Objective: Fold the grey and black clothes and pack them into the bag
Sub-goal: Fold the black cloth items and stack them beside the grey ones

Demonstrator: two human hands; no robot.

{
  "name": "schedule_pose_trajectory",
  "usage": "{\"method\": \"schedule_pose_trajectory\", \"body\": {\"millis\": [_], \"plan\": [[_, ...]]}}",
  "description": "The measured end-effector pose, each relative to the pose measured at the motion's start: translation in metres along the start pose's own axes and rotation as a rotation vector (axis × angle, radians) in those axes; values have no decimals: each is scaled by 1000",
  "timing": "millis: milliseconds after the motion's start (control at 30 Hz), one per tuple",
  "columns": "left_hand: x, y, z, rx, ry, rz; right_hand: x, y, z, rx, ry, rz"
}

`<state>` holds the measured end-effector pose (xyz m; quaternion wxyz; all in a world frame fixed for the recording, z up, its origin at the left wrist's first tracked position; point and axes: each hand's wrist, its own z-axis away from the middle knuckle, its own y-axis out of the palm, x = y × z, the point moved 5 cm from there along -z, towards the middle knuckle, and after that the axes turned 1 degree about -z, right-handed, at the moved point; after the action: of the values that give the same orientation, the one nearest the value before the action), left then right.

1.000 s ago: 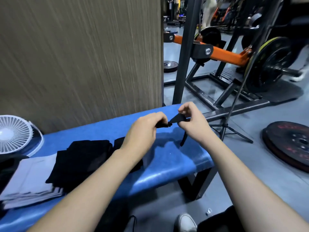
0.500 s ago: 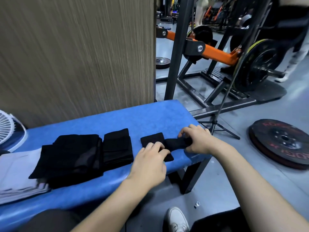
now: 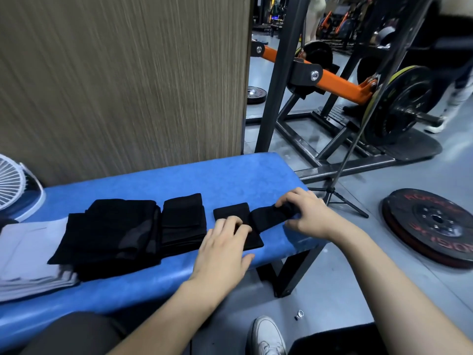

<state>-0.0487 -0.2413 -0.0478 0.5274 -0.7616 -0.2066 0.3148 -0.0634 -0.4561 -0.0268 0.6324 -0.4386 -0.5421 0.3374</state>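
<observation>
Head view shows my left hand (image 3: 225, 242) flat, pinning the small black cloth (image 3: 236, 219) near the bench's (image 3: 179, 180) right end, my right hand (image 3: 304, 213) pinching its loose strip—soft, light, limp stuff—best gripped at the strip's free end, I judge.

1. The bench (image 3: 158, 183) has a blue cover with a soft, matt, slightly napped look, perhaps suede-like vinyl.
2. The small black cloth (image 3: 231, 213) is matt knit fabric, as are the folded black clothes (image 3: 115, 231).
3. The grey clothes (image 3: 28, 254) are smooth, matt woven cloth.
4. The wall panel (image 3: 122, 80) shows a streaked wood-grain finish, low sheen.
5. The rack frame (image 3: 276, 98) is dark painted metal; its orange arm (image 3: 343, 85) is glossier.
6. The weight plate (image 3: 435, 226) looks like matt rubber.
7. The fan (image 3: 12, 183) is white plastic.
</observation>
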Motion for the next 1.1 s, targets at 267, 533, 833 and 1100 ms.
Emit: {"method": "schedule_pose_trajectory", "body": {"millis": [267, 533, 833, 1100], "plan": [[-4, -2, 6, 18, -119, -66, 42, 17, -1, -24, -244, -108], [-6, -4, 5, 62, -201, -106, 39, 28, -6, 10, -90, 124], [5, 0, -1, -132, -359, 622, 42, 30, -3, 24, -106, 146], [-1, 5, -2, -203, -469, 1104, 41, 29, -1, 40, -96, 113]]}}
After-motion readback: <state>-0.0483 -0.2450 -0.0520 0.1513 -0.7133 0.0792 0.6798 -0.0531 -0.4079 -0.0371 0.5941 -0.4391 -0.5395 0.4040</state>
